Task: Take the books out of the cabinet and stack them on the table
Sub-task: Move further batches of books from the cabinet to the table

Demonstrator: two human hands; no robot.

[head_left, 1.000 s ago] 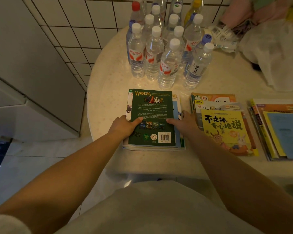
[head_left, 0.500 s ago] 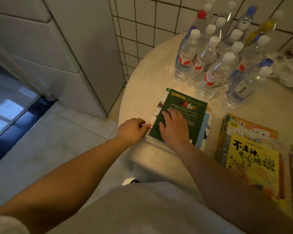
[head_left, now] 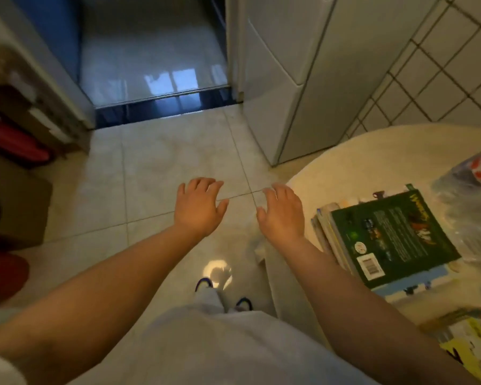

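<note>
Both hands hang in the middle of the frame over the tiled floor [head_left: 161,162], palms down, fingers spread and relaxed, holding nothing. The left hand [head_left: 199,208] is left of centre; the right hand [head_left: 282,213] is just right of it, near the rounded edge of the pale surface [head_left: 367,159] that fills the right side of the frame.

On that surface, at centre right, lies a stack of books [head_left: 328,232]. Its top one is a green book [head_left: 392,234], back cover up, with a white barcode label at its lower left corner and yellow title lettering at its upper right; the blur leaves the letters unreadable. More books [head_left: 461,337], one with a yellow cover, sit at the lower right corner. Water bottles [head_left: 472,195] with red-and-white labels stand at the right edge, their print too blurred to read.

At the upper centre a doorway opens onto a dark, glossy floor. A white cabinet [head_left: 289,79] stands to its right, against a tiled wall.
</note>
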